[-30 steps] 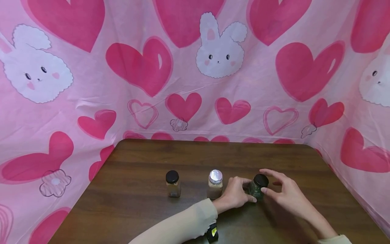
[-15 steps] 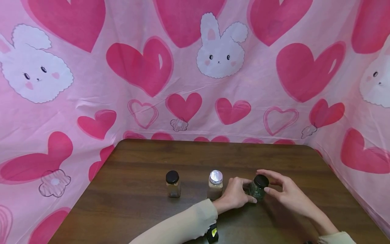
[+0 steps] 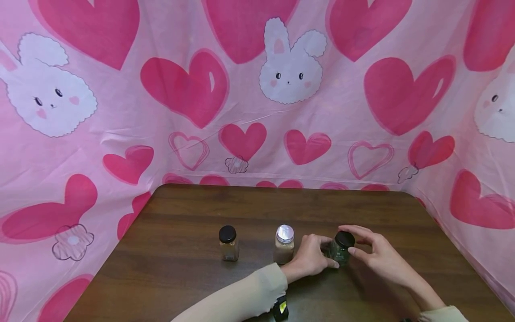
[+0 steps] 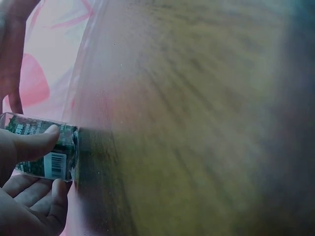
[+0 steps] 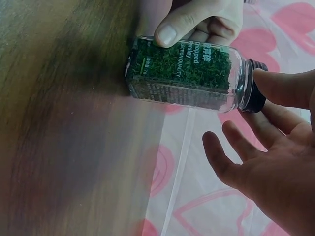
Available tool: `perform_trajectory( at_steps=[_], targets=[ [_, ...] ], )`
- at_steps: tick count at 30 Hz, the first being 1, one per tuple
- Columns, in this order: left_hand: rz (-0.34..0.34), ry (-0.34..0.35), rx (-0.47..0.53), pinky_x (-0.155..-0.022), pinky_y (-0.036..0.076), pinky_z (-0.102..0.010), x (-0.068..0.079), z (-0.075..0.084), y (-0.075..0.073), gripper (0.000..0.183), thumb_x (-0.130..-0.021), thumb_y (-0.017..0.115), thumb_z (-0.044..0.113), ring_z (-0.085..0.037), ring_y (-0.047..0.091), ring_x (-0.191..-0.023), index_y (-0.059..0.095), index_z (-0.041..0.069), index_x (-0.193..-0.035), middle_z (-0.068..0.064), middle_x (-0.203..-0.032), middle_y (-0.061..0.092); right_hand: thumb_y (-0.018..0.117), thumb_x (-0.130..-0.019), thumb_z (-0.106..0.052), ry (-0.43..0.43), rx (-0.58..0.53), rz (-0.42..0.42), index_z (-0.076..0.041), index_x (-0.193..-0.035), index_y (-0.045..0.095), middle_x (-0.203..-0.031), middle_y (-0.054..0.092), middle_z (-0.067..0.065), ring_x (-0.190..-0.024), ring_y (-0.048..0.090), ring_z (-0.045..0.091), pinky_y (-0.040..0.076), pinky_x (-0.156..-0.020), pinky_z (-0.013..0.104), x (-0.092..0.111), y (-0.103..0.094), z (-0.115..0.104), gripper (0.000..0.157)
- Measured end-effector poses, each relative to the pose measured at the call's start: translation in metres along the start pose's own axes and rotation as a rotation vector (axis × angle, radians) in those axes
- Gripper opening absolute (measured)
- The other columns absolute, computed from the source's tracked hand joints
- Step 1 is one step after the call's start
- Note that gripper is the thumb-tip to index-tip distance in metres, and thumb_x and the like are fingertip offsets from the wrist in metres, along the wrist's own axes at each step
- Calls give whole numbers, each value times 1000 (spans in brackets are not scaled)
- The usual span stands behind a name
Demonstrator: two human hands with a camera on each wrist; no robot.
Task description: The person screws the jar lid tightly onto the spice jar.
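Observation:
A clear jar of chopped parsley (image 5: 182,73) stands upright on the right part of the table. My left hand (image 3: 310,257) grips its body from the left side, with the thumb (image 4: 37,146) across the printed label. A white barcode sticker (image 4: 55,164) shows below that thumb. On top is a black screw lid (image 3: 344,239). My right hand (image 3: 380,257) pinches this lid between thumb and index finger, while its other fingers spread loosely below in the right wrist view.
Left of my left hand stands a jar with a silvery top (image 3: 284,243), holding pale contents. Further left is a black-lidded jar (image 3: 228,243) of brownish contents. Pink heart-and-rabbit cloth (image 3: 249,107) hangs behind the wooden table (image 3: 193,205).
My right fingertips have shifted slightly round the lid, index finger leftwards and thumb rightwards. My left hand and the parsley jar have stayed in nearly the same place.

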State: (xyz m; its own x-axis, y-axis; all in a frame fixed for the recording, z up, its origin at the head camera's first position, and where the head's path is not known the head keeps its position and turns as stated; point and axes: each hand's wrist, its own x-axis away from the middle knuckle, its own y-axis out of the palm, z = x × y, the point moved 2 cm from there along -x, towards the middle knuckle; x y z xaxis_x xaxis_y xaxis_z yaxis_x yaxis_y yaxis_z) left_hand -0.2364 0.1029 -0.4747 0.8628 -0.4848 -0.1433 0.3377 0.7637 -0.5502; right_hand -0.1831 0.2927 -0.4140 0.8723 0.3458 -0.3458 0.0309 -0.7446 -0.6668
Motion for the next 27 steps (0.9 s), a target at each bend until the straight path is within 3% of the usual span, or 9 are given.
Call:
perform_trajectory(
  at_steps=[7, 14, 21, 27],
  targets=[
    [3, -2, -5, -85, 51, -18, 0, 0, 0, 53, -70, 100, 10, 2, 67, -95, 80, 10, -120, 9, -103, 78, 77, -94, -1, 49, 22, 18, -10, -142, 65, -139, 65, 12, -114, 64, 17, 56, -86, 35, 1, 3, 0, 50],
    [5, 3, 3, -85, 51, -17, 1, 1, 0, 53, -71, 100, 9, 2, 67, -94, 80, 10, -120, 8, -103, 78, 78, -91, 2, 46, 41, 63, -11, -139, 67, -137, 65, 14, -109, 66, 22, 57, -80, 35, 1, 7, -3, 51],
    [1, 2, 7, -85, 51, -18, 1, 2, -1, 52, -71, 100, 9, 2, 67, -94, 80, 9, -120, 8, -104, 78, 80, -89, 2, 81, 108, 110, -16, -138, 68, -134, 68, 7, -115, 63, 20, 55, -88, 36, 2, 10, -5, 54],
    [-8, 0, 24, -85, 52, -19, 1, 2, -1, 52, -72, 99, 8, 1, 67, -93, 79, 8, -120, 7, -105, 78, 81, -87, 3, 93, 135, 147, -16, -136, 70, -133, 68, 8, -107, 63, 16, 54, -87, 37, 3, 12, -7, 53]
  ],
)
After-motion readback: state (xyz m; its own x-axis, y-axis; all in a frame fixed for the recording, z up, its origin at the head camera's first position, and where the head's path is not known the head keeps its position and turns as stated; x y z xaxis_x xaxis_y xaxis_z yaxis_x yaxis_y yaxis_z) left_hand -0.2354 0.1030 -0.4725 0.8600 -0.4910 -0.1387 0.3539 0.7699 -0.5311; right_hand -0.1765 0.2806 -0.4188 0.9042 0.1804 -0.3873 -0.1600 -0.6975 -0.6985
